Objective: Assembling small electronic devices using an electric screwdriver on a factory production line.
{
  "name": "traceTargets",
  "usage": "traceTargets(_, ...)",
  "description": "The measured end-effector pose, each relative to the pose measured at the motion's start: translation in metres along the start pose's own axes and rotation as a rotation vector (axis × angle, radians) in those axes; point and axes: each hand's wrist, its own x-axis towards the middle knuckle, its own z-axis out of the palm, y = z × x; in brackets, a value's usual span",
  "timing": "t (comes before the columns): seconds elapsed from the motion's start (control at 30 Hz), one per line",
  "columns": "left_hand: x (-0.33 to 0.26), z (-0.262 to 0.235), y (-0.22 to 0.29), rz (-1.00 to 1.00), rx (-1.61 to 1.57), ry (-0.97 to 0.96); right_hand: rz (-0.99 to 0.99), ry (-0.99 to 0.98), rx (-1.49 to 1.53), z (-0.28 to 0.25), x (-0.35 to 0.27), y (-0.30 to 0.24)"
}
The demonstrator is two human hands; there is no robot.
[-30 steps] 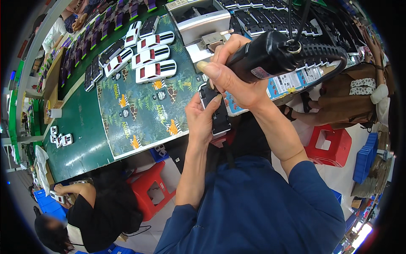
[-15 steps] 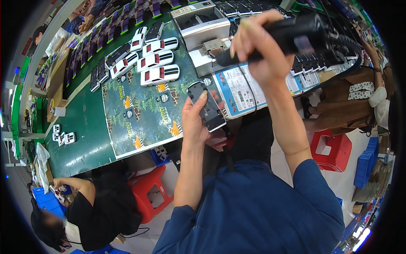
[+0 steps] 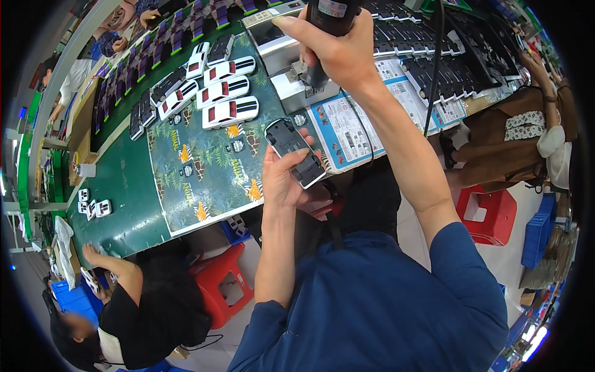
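Note:
My left hand [image 3: 282,180] is closed round a white toy car [image 3: 284,136], its black underside turned up and my thumb lying across it. My right hand [image 3: 348,54] is wrapped round a black electric screwdriver [image 3: 333,18], held upright with its tip end pointing down. That lower end is over the silver metal box [image 3: 287,92], which looks like a screw feeder; whether the tip touches it is hidden. Left of the box, several white toy cars with black stripes [image 3: 230,111] stand on the patterned mat [image 3: 217,167].
More toy cars lie black underside up [image 3: 427,77] in rows at the right, beside blue-and-white printed sheets [image 3: 347,133]. A dark cable [image 3: 436,68] hangs down on the right. A co-worker [image 3: 142,304] sits lower left, near red stools [image 3: 226,285]. Another person [image 3: 520,136] is at the right.
My right hand has swung the screwdriver from a level position to upright, moving left over the metal box. The toy car stays in my left hand, with the thumb shifted lower along it.

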Motion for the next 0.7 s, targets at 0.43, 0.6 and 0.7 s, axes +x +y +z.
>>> traceTargets(0.43,0.006,0.001,0.001,0.008,-0.081,0.049,0.138,-0.113,0.542,-0.027,-0.101,-0.037)
traceTargets(0.6,0.008,0.000,-0.002,-0.020,-0.107,0.020,0.221,-0.096,0.427,-0.026,-0.111,-0.034)
traceTargets(0.7,0.001,0.009,0.000,-0.021,-0.087,0.093,0.229,-0.096,0.405,-0.021,-0.117,-0.030)
